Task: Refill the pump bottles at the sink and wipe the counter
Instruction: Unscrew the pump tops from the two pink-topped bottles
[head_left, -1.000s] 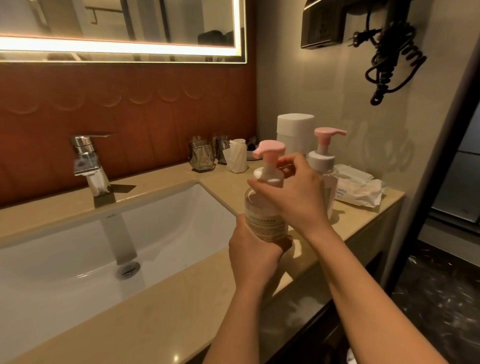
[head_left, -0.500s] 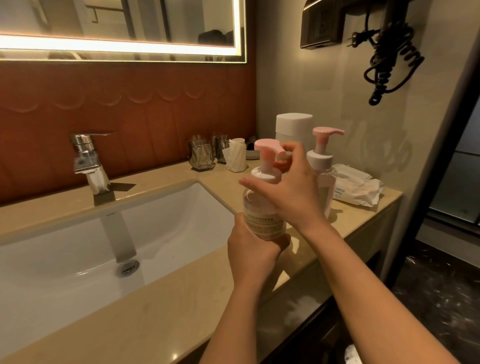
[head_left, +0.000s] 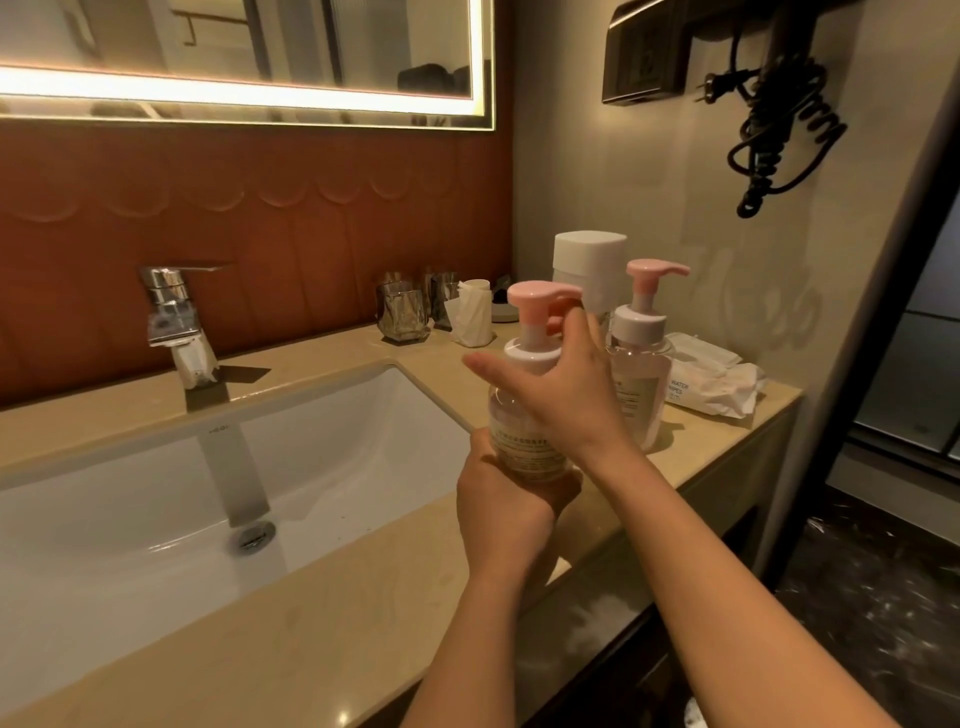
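A clear plastic pump bottle with a white collar and a pink pump head (head_left: 514, 415) sits near the middle of the view, upright, just past the right-hand corner of the white rectangular undermount sink (head_left: 363, 441), which lies at its 9 o'clock. A pale printed label wraps its lower half; the body is see-through with a faint pink tint, and the nozzle points towards 3 o'clock. The left hand (head_left: 504, 499) grips the bottle's base from 6 o'clock, fingers curled round it; whether the base touches the beige stone counter (head_left: 311, 649) is hidden. The right hand (head_left: 566, 384) lies across the shoulder and collar, a finger rising behind the pump neck, the thumb stretched out straight towards 9 o'clock. Whether it is clamped on the collar I cannot tell.

At the bottle's 2 o'clock a second, matching pink-topped clear pump bottle (head_left: 636, 374) stands on the counter, a soft white pack of wet wipes (head_left: 711, 384) just beyond it at 3 o'clock.
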